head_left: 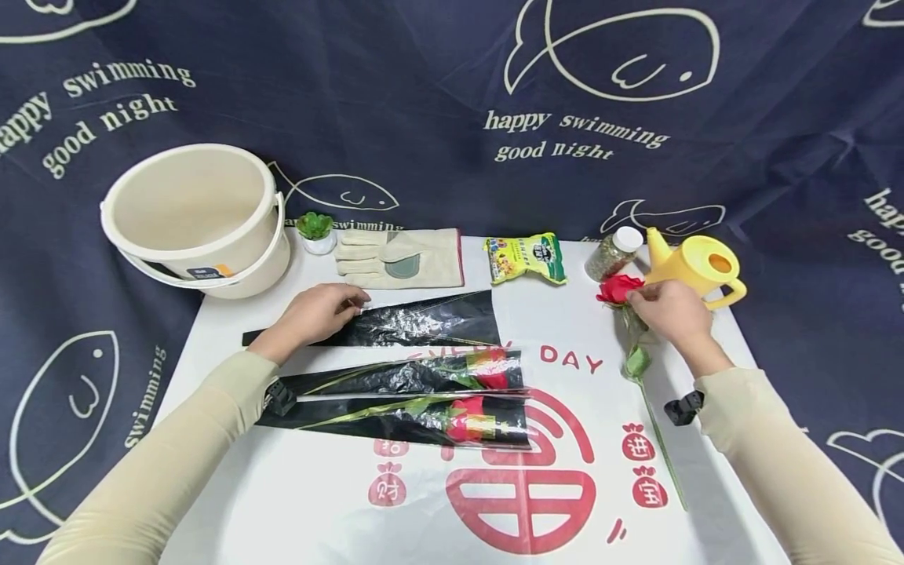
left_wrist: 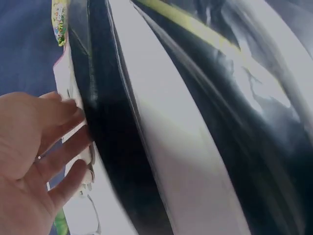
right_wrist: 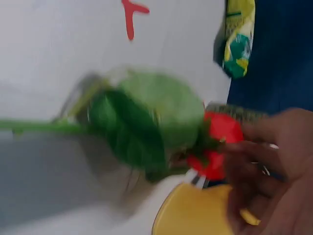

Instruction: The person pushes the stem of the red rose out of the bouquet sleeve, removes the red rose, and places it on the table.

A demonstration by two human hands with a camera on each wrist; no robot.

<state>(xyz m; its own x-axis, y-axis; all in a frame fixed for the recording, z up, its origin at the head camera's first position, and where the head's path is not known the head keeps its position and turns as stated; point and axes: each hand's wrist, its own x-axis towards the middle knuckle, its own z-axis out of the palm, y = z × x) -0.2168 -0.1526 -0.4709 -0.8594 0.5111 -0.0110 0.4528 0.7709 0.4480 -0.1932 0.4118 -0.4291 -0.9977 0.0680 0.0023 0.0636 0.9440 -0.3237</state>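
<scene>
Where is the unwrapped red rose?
In the head view, the rose is on the right, its bloom at the right hand, near the white-capped jar and yellow watering can.

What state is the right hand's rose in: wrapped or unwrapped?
Unwrapped: the red rose at the right hand shows a bare stem and leaf; no wrapper shows around it.

We counted three black sleeves [head_left: 424,322], three red roses [head_left: 618,288], one cream bucket [head_left: 189,200], one potted plant [head_left: 315,229], one yellow-and-green packet [head_left: 526,260], one lidded jar [head_left: 609,257], one yellow watering can [head_left: 688,260] and at least one work glove [head_left: 434,257], perhaps stacked; we couldn't tell.
</scene>
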